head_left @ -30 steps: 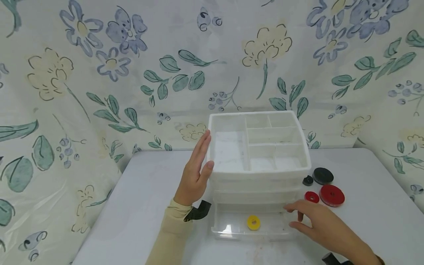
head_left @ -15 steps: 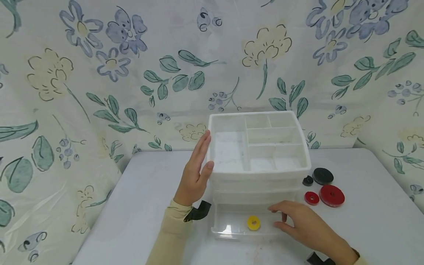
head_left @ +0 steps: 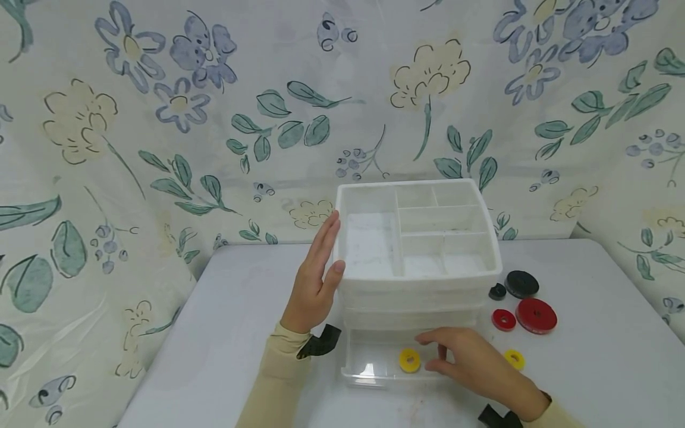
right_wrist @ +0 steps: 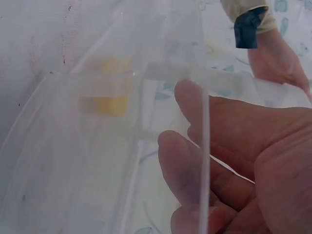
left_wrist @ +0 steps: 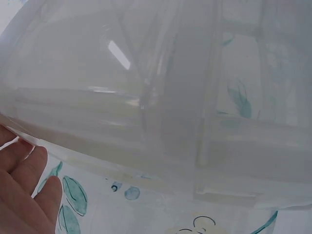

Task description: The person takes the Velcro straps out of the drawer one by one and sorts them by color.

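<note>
A white plastic drawer organizer (head_left: 420,285) has its lowest clear drawer (head_left: 369,351) pulled out. In it lies a yellow ring (head_left: 409,361), which shows blurred through the plastic in the right wrist view. My right hand (head_left: 471,362) is over the drawer's right part, thumb and fingers bent and apart, just right of the ring with nothing between them. My left hand (head_left: 316,279) lies against the organizer's left side, its fingers straight along the wall. In the left wrist view, fingertips (left_wrist: 36,165) touch the organizer's edge.
To the organizer's right lie a black disc (head_left: 522,285), a small black piece (head_left: 497,292), a large red disc (head_left: 537,315) and a small red ring (head_left: 503,320). Another yellow ring (head_left: 514,359) sits on the white table (head_left: 599,356), partly behind my right hand.
My right hand has moved left over the drawer, closer to the yellow ring inside. That uncovers the other yellow ring on the table. My left hand has stayed in place.
</note>
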A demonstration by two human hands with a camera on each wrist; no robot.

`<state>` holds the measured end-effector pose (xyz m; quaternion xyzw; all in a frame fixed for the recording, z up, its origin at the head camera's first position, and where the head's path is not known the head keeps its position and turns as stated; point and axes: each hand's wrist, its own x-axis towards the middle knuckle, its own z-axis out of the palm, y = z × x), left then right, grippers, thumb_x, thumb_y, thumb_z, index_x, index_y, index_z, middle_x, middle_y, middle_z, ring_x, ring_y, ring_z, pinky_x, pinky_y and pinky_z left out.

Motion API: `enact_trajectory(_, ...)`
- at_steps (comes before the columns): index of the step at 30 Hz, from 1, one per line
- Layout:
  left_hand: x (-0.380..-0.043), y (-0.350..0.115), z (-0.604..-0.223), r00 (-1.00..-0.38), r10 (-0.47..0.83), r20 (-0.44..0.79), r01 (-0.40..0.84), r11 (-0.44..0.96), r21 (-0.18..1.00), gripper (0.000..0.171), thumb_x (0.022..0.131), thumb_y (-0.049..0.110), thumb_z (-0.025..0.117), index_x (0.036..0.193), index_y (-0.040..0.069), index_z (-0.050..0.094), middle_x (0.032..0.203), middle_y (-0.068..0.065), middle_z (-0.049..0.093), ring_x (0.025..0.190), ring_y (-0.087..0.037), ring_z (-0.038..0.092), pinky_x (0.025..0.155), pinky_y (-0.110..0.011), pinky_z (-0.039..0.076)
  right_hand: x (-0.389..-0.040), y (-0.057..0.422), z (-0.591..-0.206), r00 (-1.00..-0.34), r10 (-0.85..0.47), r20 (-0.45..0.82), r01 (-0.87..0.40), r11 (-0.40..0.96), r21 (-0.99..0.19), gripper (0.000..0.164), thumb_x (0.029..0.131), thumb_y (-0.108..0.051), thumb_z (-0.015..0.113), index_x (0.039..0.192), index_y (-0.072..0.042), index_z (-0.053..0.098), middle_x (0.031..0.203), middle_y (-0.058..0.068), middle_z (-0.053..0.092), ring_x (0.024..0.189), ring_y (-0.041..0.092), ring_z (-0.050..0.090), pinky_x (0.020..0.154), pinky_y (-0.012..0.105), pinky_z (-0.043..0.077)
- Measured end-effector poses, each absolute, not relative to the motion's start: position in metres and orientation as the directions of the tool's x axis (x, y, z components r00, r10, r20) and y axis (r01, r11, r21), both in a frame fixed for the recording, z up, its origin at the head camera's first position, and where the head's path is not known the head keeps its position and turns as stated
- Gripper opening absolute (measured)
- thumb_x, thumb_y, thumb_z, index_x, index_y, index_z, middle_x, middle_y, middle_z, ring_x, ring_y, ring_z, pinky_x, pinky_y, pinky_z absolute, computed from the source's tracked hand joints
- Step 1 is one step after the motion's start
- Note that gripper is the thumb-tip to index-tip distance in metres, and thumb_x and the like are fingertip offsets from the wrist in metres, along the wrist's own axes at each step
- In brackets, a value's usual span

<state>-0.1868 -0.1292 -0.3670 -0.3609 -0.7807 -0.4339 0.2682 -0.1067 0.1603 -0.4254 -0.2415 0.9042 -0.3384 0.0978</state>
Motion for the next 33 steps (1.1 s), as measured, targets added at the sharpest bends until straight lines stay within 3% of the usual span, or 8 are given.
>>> enact_trajectory(8, -0.187, -0.129, -0.367, -0.607, 0.329, 0.723, 0.788, 0.368, 0.494, 0.064, 0.109, 0.045, 0.034, 0.159, 0.006, 0.026, 0.166, -0.007, 0.022, 0.152, -0.026, 0.023, 0.123, -0.040, 0.021, -0.113, 0.153, -0.431, -0.846, -0.534, -0.008, -0.387, 0.623, -0.680, 0.039, 0.082, -0.015, 0.084, 0.119, -0.011, 0.073, 0.101, -0.006, 0.070, 0.070, 0.002, 0.053, 0.065, 0.019, 0.053)
enact_trajectory(28, -0.188, -0.128, -0.367, -0.589, 0.325, 0.739, 0.802, 0.349, 0.485, 0.061, 0.110, 0.039, 0.036, 0.159, 0.004, 0.026, 0.166, -0.011, 0.023, 0.151, -0.027, 0.023, 0.123, -0.040, 0.020, -0.121, 0.140, -0.439, -0.836, -0.547, -0.041, -0.380, 0.631, -0.676, 0.041, 0.080, -0.015, 0.086, 0.118, -0.010, 0.074, 0.095, -0.009, 0.069, 0.066, 0.004, 0.051, 0.059, 0.021, 0.049)
enact_trajectory(33, -0.187, -0.128, -0.366, -0.594, 0.326, 0.736, 0.798, 0.358, 0.485, 0.063, 0.109, 0.042, 0.035, 0.159, 0.004, 0.026, 0.166, -0.009, 0.023, 0.151, -0.027, 0.023, 0.123, -0.040, 0.020, -0.123, 0.138, -0.439, -0.825, -0.561, -0.067, -0.375, 0.633, -0.677, 0.039, 0.080, -0.013, 0.085, 0.118, -0.009, 0.075, 0.085, -0.014, 0.065, 0.064, 0.004, 0.051, 0.057, 0.022, 0.048)
